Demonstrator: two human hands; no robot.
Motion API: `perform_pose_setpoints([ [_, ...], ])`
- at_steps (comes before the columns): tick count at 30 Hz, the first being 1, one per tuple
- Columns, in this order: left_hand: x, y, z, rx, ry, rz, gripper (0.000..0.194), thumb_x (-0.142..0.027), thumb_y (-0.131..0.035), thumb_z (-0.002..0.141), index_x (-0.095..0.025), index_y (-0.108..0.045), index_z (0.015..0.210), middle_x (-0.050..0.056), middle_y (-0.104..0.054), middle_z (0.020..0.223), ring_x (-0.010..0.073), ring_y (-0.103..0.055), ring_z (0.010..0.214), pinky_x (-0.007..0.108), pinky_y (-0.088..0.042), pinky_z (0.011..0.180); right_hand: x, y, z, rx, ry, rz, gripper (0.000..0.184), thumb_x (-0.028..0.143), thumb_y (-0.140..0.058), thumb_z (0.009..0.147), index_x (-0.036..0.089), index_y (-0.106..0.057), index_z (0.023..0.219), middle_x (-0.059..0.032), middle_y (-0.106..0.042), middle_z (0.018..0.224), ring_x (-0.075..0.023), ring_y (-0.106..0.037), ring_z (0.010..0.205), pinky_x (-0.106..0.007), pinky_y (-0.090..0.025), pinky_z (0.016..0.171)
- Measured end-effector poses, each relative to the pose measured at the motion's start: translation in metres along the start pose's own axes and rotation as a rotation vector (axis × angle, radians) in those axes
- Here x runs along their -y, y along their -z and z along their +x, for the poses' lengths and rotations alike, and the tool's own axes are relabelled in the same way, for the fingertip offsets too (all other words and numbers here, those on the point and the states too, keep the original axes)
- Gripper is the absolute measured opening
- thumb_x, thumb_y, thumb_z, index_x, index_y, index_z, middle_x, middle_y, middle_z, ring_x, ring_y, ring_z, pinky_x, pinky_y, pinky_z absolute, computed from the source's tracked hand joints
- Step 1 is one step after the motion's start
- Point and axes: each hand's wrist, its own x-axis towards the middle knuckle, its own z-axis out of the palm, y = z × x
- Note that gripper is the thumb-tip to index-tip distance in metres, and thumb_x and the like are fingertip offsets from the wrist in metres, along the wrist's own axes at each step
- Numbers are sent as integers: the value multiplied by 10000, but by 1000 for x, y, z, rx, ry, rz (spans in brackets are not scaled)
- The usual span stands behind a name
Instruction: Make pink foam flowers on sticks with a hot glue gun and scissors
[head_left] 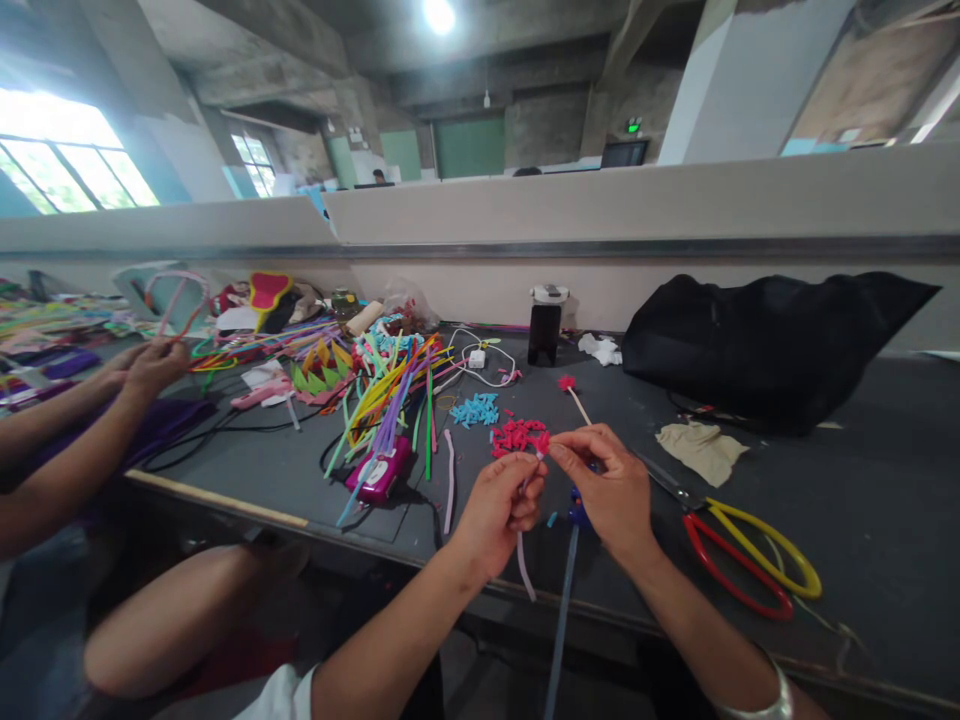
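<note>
In the head view my left hand (501, 512) is closed around a pale lilac pipe cleaner (525, 570), whose tail hangs below the fist. At its top sits a small red fuzzy piece (541, 442), pinched between the thumb and forefinger of my right hand (609, 490). The fingertips of both hands nearly meet there. Just behind them lies a pile of short red pieces (514, 436), with a pile of light blue pieces (475, 410) farther back. Partly hidden by my right hand is a blue tool (577, 510), with a translucent stick (564, 610) extending toward me.
Big scissors (739, 550) with red and yellow handles lie at right, near a beige cloth (701, 450) and black bag (757, 350). A red-tipped stem (576, 400) lies ahead. Left are long pipe cleaners (390, 400), a purple device (379, 470) and another person's hands (154, 365).
</note>
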Motion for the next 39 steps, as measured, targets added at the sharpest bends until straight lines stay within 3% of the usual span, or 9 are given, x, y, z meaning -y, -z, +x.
perform_pose_setpoints([
  [16,0,-1,-1,-16,14,11,202,-326,-646,796,-140,-570,780,-95,-320,535,21,-158,418,167,-100,384,-2,-4,-3,-41,48,-72,124,316,-644,860,224,-688,791,4,-619,791,-140,-554,744,-275,-433,679],
  [22,0,-1,0,-27,19,6,212,-337,-648,801,-138,-575,788,-94,-323,538,21,-160,416,168,-92,381,-1,-3,-3,-38,37,-58,114,318,-634,874,237,-714,879,2,-642,851,-134,-581,764,-265,-453,694],
  [26,-1,1,1,-35,17,-16,213,-341,-645,811,-137,-584,806,-91,-341,541,20,-157,411,169,-91,378,3,2,-1,-72,78,-82,172,310,-640,876,253,-703,1025,12,-652,880,-122,-587,751,-255,-462,706],
  [32,-2,0,0,-52,8,-31,219,-339,-658,798,-129,-597,805,-84,-357,542,19,-177,410,169,-97,381,3,6,0,-79,163,-103,126,264,-634,881,247,-706,982,1,-644,920,-122,-599,770,-255,-473,690],
  [39,-2,1,-1,-38,2,-24,204,-331,-656,794,-137,-594,796,-81,-370,546,20,-167,410,167,-99,379,1,4,-4,-21,316,-211,121,235,-628,883,247,-705,976,-21,-631,928,-157,-597,901,-302,-482,796],
])
